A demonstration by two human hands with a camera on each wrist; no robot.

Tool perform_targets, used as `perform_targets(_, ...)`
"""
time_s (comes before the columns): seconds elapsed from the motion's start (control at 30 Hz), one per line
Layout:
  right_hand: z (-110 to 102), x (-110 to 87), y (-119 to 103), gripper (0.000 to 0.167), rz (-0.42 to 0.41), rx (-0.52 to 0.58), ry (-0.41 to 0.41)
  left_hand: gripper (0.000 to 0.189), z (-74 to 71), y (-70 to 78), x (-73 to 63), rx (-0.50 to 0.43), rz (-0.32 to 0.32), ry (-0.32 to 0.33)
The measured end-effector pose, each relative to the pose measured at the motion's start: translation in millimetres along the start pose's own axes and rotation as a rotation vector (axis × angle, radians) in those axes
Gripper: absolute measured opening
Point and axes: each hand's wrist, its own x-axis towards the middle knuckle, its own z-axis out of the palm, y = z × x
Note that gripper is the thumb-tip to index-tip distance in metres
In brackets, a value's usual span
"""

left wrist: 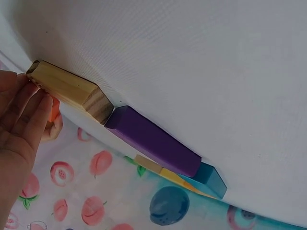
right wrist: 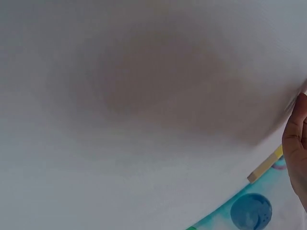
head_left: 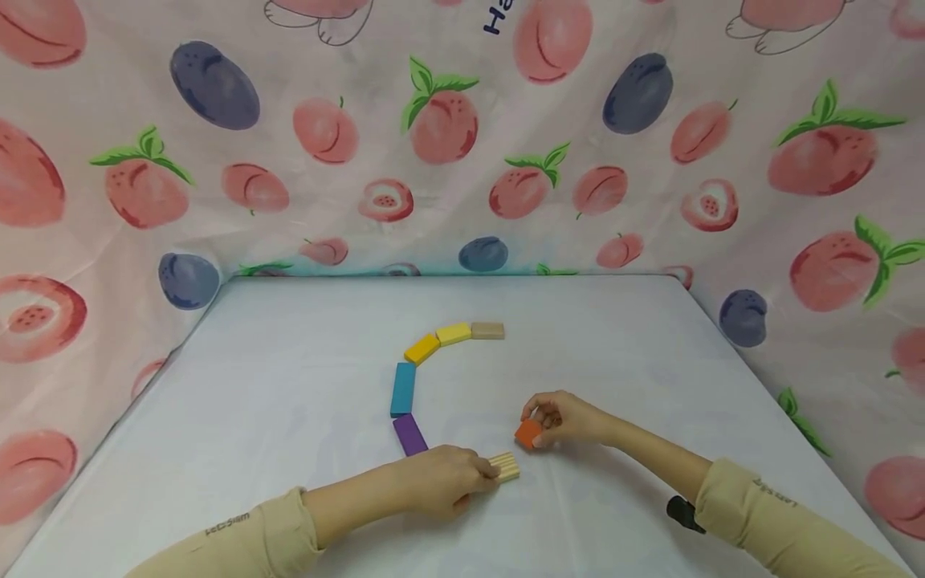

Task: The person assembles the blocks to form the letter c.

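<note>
My left hand (head_left: 450, 480) holds a natural wood block (head_left: 506, 467) with striped grain at its right end. In the left wrist view, the other end of this wood block meets a purple block (left wrist: 153, 141) at an angle. My right hand (head_left: 567, 419) pinches an orange block (head_left: 528, 433) between thumb and fingers, just up and right of the wood block. From the purple block (head_left: 410, 434), a curved row runs on through a blue block (head_left: 403, 390), an orange-yellow block (head_left: 422, 348), a yellow block (head_left: 454, 334) and a tan block (head_left: 487, 331). The right wrist view does not show the orange block.
A white cloth (head_left: 289, 385) covers the table. Behind it and at both sides hangs a fruit-print curtain (head_left: 433, 217). A small black object (head_left: 682, 514) shows beside the right sleeve (head_left: 759, 506). The left sleeve (head_left: 267, 530) crosses the table's near part.
</note>
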Motion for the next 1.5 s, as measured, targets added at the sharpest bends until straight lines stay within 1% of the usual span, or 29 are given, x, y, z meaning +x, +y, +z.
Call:
perform_targets(0.13,3.3,-0.2,1.7,0.028,-0.033,-0.064,-0.015,0.037,0.2,1.0,-0.7,0.006,0.006,0.0)
perform_targets(0.27,5.7,1.5,0.7,0.03,-0.081,-0.185,-0.058,0.038,1.2,1.0,-2.5,0.017,0.009,0.006)
perform_targets(0.37,5.9,2.9,-2.6,0.034,-0.089,-0.252,-0.08,0.039,2.7,-0.1,-3.6,0.026,0.001,0.012)
perform_targets(0.43,6.2,3.2,-5.2,0.033,-0.074,-0.283,-0.091,0.04,3.1,-0.5,-3.6,0.024,-0.002,0.014)
perform_targets(0.5,6.9,3.1,-7.1,0.032,-0.063,-0.299,-0.103,0.04,3.8,-0.9,-3.2,0.02,0.0,0.019)
perform_targets(0.6,8.8,3.8,-9.4,0.029,-0.073,-0.33,-0.119,0.039,4.1,-1.3,-3.2,0.018,-0.002,0.02)
perform_targets(0.73,10.5,4.3,-11.2,0.028,-0.088,-0.354,-0.121,0.039,4.0,-2.4,-2.7,0.022,-0.013,0.017)
perform_targets(0.87,10.7,3.2,-11.2,0.028,-0.076,-0.363,-0.109,0.04,3.1,-2.5,-0.4,0.019,-0.005,0.02)
perform_targets(1.17,11.3,2.0,-11.5,0.029,-0.084,-0.35,-0.107,0.04,1.5,-1.1,0.7,0.04,0.003,0.021)
perform_targets(1.5,16.1,-2.6,-15.6,0.028,-0.062,-0.331,-0.106,0.041,0.2,0.4,0.4,-0.011,0.003,-0.011)
